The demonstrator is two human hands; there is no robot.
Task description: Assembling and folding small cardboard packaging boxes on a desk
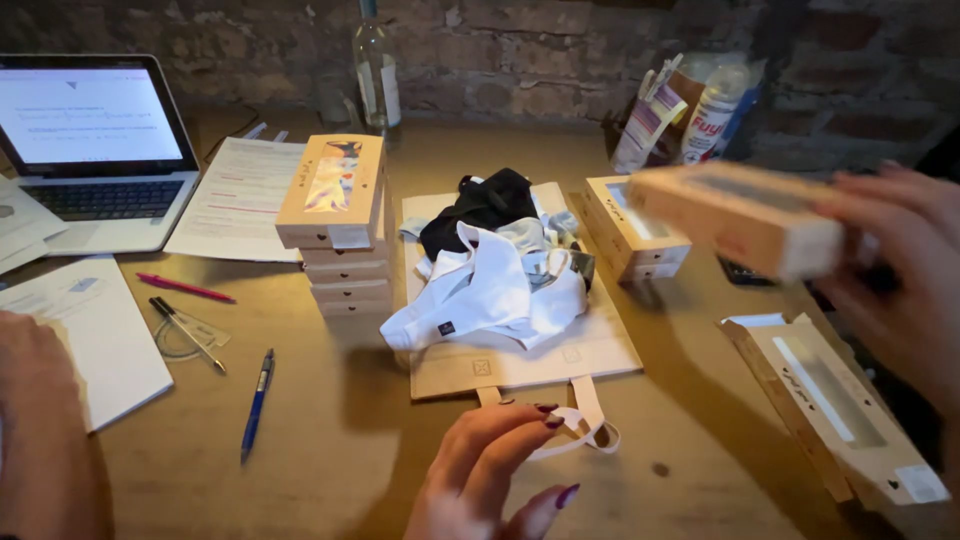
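My right hand [900,270] is shut on a long tan cardboard box [740,215] and holds it, blurred, above the right side of the wooden table [330,440]. My left hand [490,470], with dark nails, hovers low at the front centre with fingers apart and nothing in it. Its fingertips are next to the white handle loop [590,430] of a flat paper bag [520,365]. A heap of white and black garments [490,275] lies on that bag.
A stack of several flat boxes [335,215] stands left of the bag, and two more boxes [635,235] right of it. An opened box sleeve [835,405] lies front right. Laptop [95,140], papers [240,195], pens [257,400] and bottles [378,70] fill the left and back. A blurred shape [40,430] sits bottom left.
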